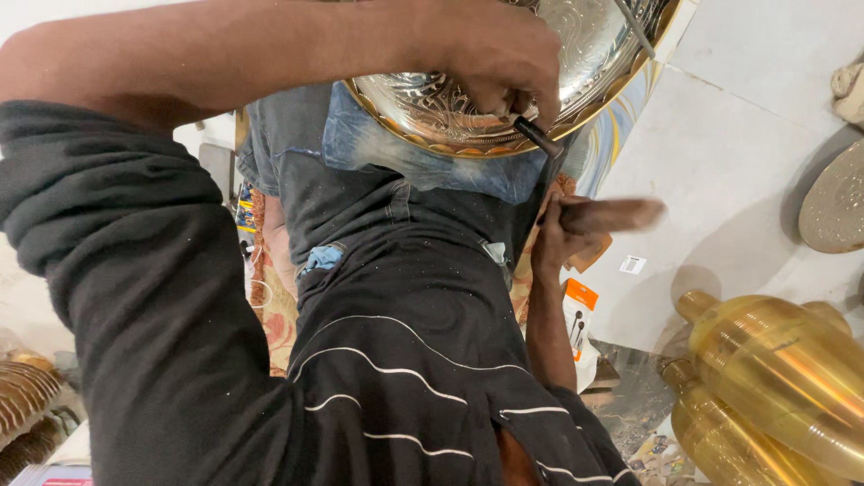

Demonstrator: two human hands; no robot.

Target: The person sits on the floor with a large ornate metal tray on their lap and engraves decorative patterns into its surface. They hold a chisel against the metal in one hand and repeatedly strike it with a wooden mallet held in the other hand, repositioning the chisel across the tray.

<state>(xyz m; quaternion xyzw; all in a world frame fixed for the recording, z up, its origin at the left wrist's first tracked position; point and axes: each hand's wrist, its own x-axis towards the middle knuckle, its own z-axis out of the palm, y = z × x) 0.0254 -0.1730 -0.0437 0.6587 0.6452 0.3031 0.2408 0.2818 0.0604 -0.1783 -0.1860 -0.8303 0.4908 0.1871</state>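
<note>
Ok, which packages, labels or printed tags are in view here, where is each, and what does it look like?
Small white rectangular sticker with dark print: on the pale floor, right of the person's right hand.
White retail package with orange top corner and dark tool pictures: below that hand, beside the forearm, partly hidden.
Colourful printed packet: left of the lap, mostly hidden.

The left hand (504,58) pinches a dark metal punch (537,137) against the rim of an engraved brass tray (594,45), which rests on the person's lap over blue denim. The right hand (560,236) grips a wooden mallet (612,216), blurred, just below the punch's outer end. A black striped shirt (396,378) fills the lower middle. To the right, 2 polished brass vessels (774,378) lie on the pale floor (747,108), near a round embossed metal disc (832,205).
</note>
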